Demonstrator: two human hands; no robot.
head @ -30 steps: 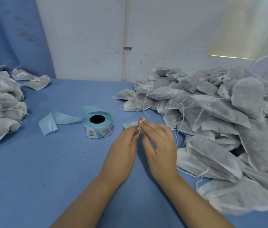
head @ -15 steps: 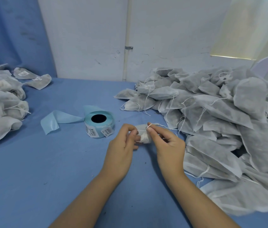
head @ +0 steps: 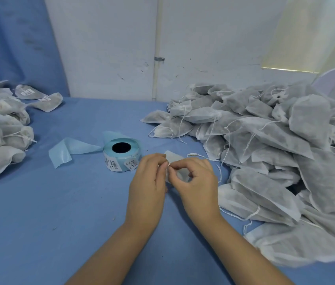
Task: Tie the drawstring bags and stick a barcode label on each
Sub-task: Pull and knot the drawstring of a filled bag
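A small white drawstring bag (head: 174,157) lies on the blue table between my hands, mostly hidden behind them. My left hand (head: 149,182) pinches its string at the bag's neck. My right hand (head: 196,181) has thumb and forefinger curled, pinching the same string close to the left fingertips. A loose end of the white string (head: 195,154) trails right on the table. The blue roll of barcode labels (head: 122,154) stands just left of my hands, with one label (head: 131,164) peeling off its front.
A large heap of untied white bags (head: 275,145) fills the right side of the table. A pile of labelled bags (head: 0,124) lies at the left edge. A strip of blue label backing (head: 68,150) trails left from the roll. A white wall stands behind.
My hands have drawn close together again over the bag's neck. The string that stretched rightward now lies slack on the table.
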